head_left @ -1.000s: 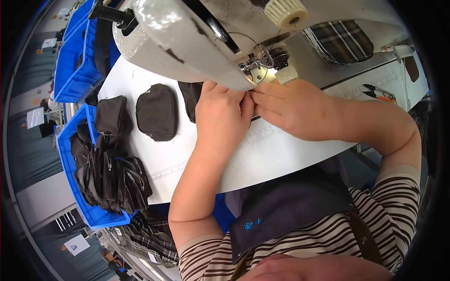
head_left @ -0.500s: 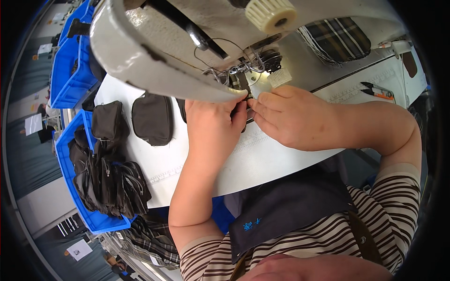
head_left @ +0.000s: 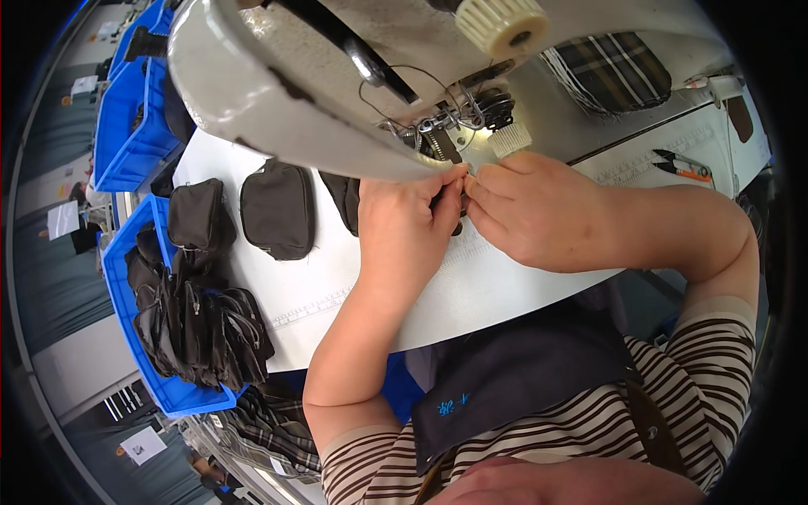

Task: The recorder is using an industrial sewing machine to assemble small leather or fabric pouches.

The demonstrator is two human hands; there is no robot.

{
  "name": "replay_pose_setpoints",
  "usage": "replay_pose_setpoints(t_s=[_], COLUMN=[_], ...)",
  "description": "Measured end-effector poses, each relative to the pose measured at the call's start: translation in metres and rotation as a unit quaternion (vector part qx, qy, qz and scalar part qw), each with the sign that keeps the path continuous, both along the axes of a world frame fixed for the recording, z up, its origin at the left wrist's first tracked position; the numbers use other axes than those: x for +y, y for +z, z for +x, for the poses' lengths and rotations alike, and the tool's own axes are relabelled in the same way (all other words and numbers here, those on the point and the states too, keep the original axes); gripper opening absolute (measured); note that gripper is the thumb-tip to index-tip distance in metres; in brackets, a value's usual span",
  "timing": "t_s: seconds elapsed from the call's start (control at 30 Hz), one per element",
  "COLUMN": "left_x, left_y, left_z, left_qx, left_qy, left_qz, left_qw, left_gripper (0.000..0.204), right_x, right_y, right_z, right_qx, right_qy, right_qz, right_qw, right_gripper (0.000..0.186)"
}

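Below the needle area of a white sewing machine (head_left: pixel 244 105), my left hand (head_left: pixel 400 219) and my right hand (head_left: pixel 539 215) meet, thumbs and fingertips pinched almost tip to tip. Between and under them is a black fabric pouch piece (head_left: pixel 347 200), mostly covered by my left hand. A strip of zipper (head_left: pixel 439 145) runs from my fingertips toward the presser foot. Both hands are closed on this edge; the exact spot each pinches is hidden by the fingers.
Two black pouches (head_left: pixel 278 210) lie left on the white table (head_left: pixel 303 295). A blue bin (head_left: pixel 126 311) overflows with black pouches. At right are thread snips (head_left: pixel 683 166) and plaid fabric pieces (head_left: pixel 610 71). The machine head overhangs my hands.
My left hand has moved right, closer to my right hand, and more of the black fabric shows at its left. My right hand keeps its pinch, shifted slightly right.
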State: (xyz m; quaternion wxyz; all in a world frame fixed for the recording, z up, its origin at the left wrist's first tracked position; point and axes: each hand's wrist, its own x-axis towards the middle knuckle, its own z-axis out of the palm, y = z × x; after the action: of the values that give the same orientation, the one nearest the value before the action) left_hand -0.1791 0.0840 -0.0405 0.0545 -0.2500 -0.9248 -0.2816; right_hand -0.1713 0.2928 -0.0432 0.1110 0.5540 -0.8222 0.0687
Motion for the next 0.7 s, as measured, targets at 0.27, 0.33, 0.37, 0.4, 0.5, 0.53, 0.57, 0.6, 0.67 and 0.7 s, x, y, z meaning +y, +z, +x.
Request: replay_pose_setpoints(t_s=[0.27, 0.33, 0.37, 0.4, 0.5, 0.53, 0.57, 0.6, 0.67, 0.7], left_x=[-0.002, -0.002, -0.001, -0.002, -0.002, -0.003, -0.003, -0.004, -0.012, -0.018], left_y=[0.001, 0.001, 0.001, 0.001, 0.002, 0.002, 0.002, 0.004, 0.009, 0.016], left_z=[-0.002, -0.004, -0.005, -0.007, -0.011, -0.011, -0.012, -0.012, -0.010, -0.008], left_qx=[-0.048, -0.046, -0.043, -0.042, -0.057, -0.049, -0.041, -0.041, 0.034, 0.034], left_qy=[-0.001, -0.001, -0.001, 0.001, 0.018, 0.020, 0.022, 0.019, -0.021, -0.023], left_qz=[0.032, 0.037, 0.041, 0.041, 0.064, 0.052, 0.039, 0.040, 0.016, 0.015], left_qw=[0.998, 0.998, 0.998, 0.998, 0.996, 0.997, 0.998, 0.998, 0.999, 0.999], left_gripper=[0.015, 0.015, 0.015, 0.015, 0.014, 0.012, 0.011, 0.011, 0.012, 0.012], right_x=[-0.001, -0.001, -0.001, -0.002, -0.003, -0.004, -0.004, -0.003, -0.002, -0.002], right_y=[0.000, -0.001, -0.005, -0.007, -0.008, -0.008, -0.009, -0.009, -0.008, -0.007], right_z=[0.000, 0.000, -0.002, -0.004, -0.009, -0.010, -0.010, -0.010, -0.011, -0.011], right_qx=[-0.011, -0.024, 0.014, 0.052, 0.044, 0.044, 0.037, 0.029, 0.023, 0.018], right_qy=[0.010, 0.008, -0.007, -0.020, -0.036, -0.036, -0.037, -0.041, -0.044, -0.044], right_qz=[0.012, 0.021, 0.004, -0.015, -0.033, -0.033, -0.045, -0.055, -0.052, -0.051], right_qw=[1.000, 0.999, 1.000, 0.998, 0.998, 0.998, 0.998, 0.997, 0.997, 0.998], right_gripper=[0.028, 0.028, 0.023, 0.018, 0.019, 0.019, 0.018, 0.016, 0.016, 0.015])
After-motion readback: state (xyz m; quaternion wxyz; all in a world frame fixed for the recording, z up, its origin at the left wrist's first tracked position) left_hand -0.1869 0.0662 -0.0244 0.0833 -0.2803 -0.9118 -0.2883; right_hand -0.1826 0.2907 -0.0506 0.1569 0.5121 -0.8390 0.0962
